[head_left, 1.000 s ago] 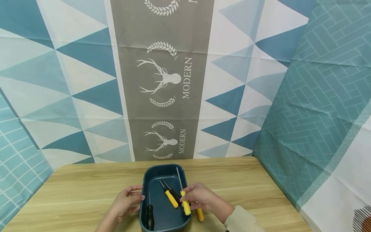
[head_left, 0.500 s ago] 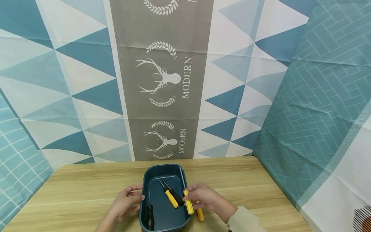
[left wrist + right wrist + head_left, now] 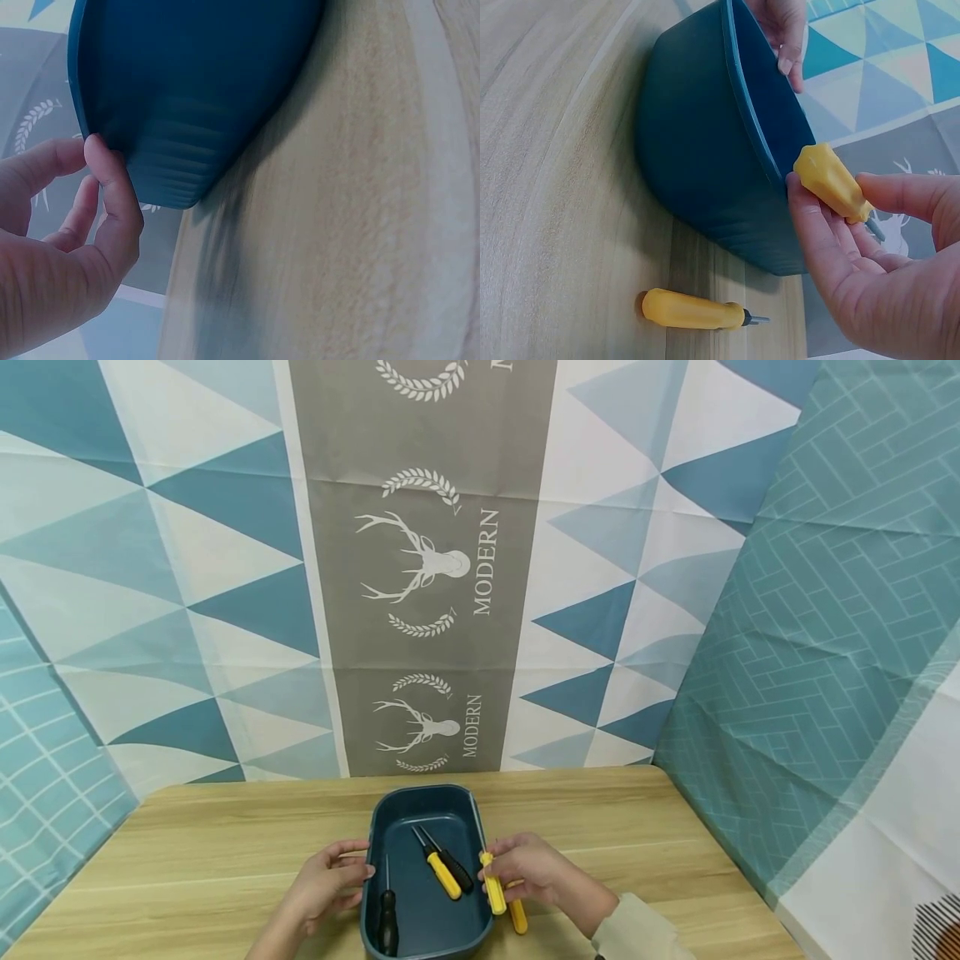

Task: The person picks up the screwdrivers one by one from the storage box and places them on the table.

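Observation:
A dark blue plastic bin (image 3: 431,925) stands on the table. My left hand (image 3: 326,885) pinches its left rim between thumb and fingers, and the left wrist view shows the thumb (image 3: 112,176) at the edge. Over the right rim, my right hand (image 3: 527,868) holds a yellow-handled screwdriver (image 3: 829,180) between thumb and fingers, its shaft pointing toward the wall. Inside the bin lie a black-handled screwdriver (image 3: 387,922) at the left, and a yellow-handled one (image 3: 444,874) beside another black-handled one (image 3: 457,868) in the middle.
Another yellow-handled screwdriver (image 3: 694,310) lies on the wooden table (image 3: 240,843) just right of the bin, partly hidden by the right hand in the head view. Behind the table hangs a patterned cloth (image 3: 427,568); a teal cloth (image 3: 810,652) hangs at the right.
My right hand has shifted slightly right with the yellow-handled screwdriver, from above the bin's inside to over its right rim. The left hand and the bin have stayed put.

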Demonstrator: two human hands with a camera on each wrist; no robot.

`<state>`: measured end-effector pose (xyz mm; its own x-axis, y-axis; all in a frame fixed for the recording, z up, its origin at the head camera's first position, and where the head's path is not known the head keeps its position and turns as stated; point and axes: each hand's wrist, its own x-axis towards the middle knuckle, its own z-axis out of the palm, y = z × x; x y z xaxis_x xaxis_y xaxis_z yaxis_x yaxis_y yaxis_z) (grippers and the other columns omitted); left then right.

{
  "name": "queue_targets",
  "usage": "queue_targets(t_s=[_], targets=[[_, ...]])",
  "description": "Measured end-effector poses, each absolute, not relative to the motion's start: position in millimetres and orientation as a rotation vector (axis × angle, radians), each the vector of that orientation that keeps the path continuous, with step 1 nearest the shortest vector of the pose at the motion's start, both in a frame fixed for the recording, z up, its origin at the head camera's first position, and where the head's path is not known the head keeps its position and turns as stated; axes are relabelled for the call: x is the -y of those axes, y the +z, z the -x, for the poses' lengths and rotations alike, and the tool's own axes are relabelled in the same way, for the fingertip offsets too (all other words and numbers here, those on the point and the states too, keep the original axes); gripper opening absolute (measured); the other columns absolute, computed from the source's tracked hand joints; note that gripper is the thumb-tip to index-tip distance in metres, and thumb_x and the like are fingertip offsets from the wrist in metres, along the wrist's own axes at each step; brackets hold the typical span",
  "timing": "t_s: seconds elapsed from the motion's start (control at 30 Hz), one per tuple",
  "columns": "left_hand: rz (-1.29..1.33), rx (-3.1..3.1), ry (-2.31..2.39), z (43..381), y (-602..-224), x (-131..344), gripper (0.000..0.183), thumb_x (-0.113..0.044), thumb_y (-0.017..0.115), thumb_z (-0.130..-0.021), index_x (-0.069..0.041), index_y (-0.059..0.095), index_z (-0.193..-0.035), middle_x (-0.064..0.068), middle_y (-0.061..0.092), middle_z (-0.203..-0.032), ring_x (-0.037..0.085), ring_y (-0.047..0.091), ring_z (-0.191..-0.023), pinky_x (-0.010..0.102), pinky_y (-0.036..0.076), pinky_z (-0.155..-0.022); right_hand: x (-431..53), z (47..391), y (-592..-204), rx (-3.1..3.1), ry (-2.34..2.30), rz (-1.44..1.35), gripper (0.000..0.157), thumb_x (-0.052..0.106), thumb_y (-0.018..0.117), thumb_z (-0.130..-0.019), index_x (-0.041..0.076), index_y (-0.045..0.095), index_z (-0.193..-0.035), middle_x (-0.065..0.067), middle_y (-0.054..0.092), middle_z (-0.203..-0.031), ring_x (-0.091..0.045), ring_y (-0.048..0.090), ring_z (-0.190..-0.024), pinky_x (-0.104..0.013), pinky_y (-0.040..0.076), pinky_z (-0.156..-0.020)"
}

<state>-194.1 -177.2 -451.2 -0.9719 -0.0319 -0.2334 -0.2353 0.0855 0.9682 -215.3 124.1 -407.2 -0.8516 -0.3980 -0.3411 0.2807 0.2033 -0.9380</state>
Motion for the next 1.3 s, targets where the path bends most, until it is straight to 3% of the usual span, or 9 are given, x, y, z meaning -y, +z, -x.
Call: queue_targets(t_s=[0.57,1.3], targets=[[0.255,-2.189,2.013,195.4,-451.6,177.5,0.052,-0.010,0.065,-0.084,0.003,0.044,-0.130,0.016,0.056,-0.109,0.019,0.061,-0.081,0.033,0.054,-0.067,-131.7,217.1,-408.0,-1.989,-1.681,0.130,0.049,0.006,0.062,-0.082,-0.010,0.046,-0.125,-0.012,0.070,-0.095,-0.015,0.068,-0.076,-0.034,0.056,-0.070],[0.221,-2.172,2.021,195.7,-453.8,178.8,0.051,-0.009,0.063,-0.086,0.004,0.042,-0.131,0.016,0.057,-0.109,0.019,0.062,-0.082,0.034,0.052,-0.067,-141.6,218.4,-414.2,-2.002,-1.709,0.123,0.044,0.005,0.061,-0.082,-0.010,0.046,-0.120,-0.010,0.070,-0.093,-0.016,0.067,-0.076,-0.037,0.055,-0.072]])
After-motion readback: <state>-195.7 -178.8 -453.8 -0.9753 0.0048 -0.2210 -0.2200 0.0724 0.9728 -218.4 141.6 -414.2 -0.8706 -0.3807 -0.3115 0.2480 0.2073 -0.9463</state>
